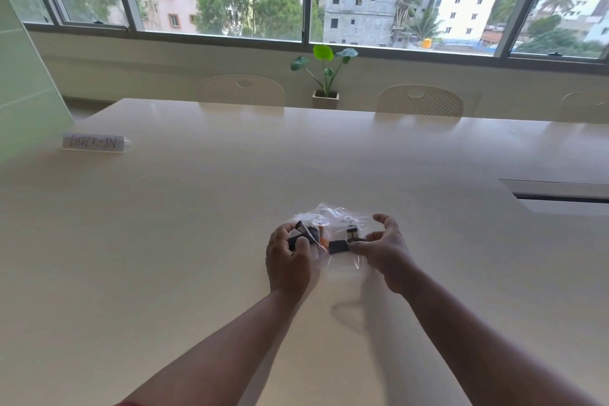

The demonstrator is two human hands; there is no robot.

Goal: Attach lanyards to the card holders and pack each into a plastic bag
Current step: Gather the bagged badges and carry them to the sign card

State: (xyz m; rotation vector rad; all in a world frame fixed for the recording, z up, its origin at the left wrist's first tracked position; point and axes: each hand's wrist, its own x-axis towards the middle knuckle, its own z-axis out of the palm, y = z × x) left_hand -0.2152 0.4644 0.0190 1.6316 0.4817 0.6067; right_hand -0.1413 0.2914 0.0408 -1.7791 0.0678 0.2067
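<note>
Both hands grip: left hand (287,262) clamps lanyard (304,236), right hand (384,249) pinches bag (333,217) at three o'clock; packing underway, sealing likely next.

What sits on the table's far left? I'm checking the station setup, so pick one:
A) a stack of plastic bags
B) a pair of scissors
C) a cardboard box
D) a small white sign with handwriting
D: a small white sign with dark handwritten letters stands on the table at far left, well away from the hands working the clear plastic bag.
</note>
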